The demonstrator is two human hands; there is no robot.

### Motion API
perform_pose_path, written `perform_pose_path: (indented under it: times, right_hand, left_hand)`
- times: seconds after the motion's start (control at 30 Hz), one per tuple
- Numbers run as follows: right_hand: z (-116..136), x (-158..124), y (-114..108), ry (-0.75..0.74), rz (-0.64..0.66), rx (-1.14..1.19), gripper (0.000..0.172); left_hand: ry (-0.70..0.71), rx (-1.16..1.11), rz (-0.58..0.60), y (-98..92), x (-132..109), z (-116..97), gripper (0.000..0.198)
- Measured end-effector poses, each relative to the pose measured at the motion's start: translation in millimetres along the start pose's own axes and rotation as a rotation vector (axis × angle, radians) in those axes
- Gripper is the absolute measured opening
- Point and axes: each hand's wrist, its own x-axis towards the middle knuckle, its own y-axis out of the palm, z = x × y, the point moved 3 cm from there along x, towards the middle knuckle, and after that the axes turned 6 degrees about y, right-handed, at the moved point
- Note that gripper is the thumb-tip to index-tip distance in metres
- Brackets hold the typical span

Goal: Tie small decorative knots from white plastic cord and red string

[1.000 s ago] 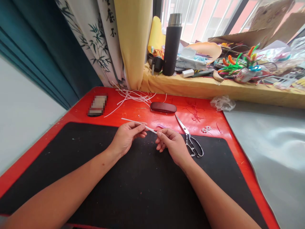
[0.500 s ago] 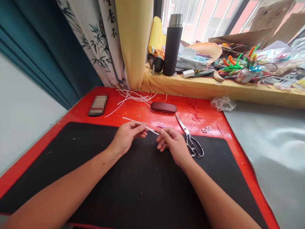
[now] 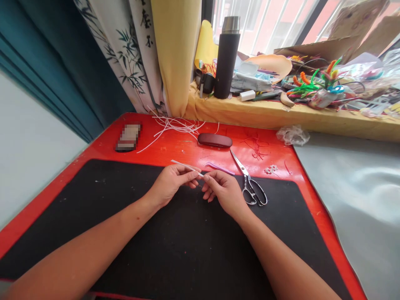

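Both my hands meet above the far part of a black mat [image 3: 175, 246] on a red table [image 3: 103, 146]. My left hand [image 3: 173, 185] pinches a thin white paper strip [image 3: 184, 166] whose free end sticks out to the upper left. My right hand [image 3: 223, 189] pinches the strip's other end between thumb and forefinger, its fingertips almost touching the left hand's. Steel scissors [image 3: 250, 183] lie shut just right of my right hand. A small purple strip [image 3: 220, 168] lies on the table beyond my right hand.
A dark red case [image 3: 214, 140], loose white strips [image 3: 175, 125] and a blurred dark object [image 3: 127, 136] lie at the table's far side. A black flask [image 3: 225, 58] and craft clutter stand on the yellow sill. A grey sheet [image 3: 359, 196] lies to the right.
My hands have drawn together and the strip has slid to the right through my left fingers, so less of it shows between the hands and its free end is shorter.
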Motion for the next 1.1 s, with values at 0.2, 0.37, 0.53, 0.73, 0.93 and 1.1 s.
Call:
perform_pose_path:
  times: [0.2,0.37,0.53,0.73,0.93,1.1]
  right_hand:
    - [-1.0,1.1,-1.5,0.029,0.011,0.040,0.039]
    - [-1.8,1.1,-0.9,0.038,0.035,0.045,0.038]
    - [-2.0,0.8,-0.8,0.045,0.041,0.031,0.038]
    - [-0.6,-0.2,-0.1,0.052,0.050,0.023,0.038]
    - [0.8,-0.4,0.0,0.045,0.069,0.009,0.044]
    - [-0.6,-0.2,-0.4,0.067,0.077,0.022,0.046]
  left_hand:
    - [-0.029,-0.018,0.038,-0.8,1.2,1.0,0.038]
    - [-0.024,-0.033,0.014,-1.9,2.0,2.0,0.037]
    - [-0.021,-0.046,0.018,-2.1,1.3,3.3,0.037]
    - [-0.019,-0.049,0.047,-0.8,1.3,2.5,0.037]
    - [0.005,-0.031,0.030,-1.1,2.2,1.0,0.037]
    - [0.019,-0.034,0.040,-1.1,2.2,-0.6,0.037]
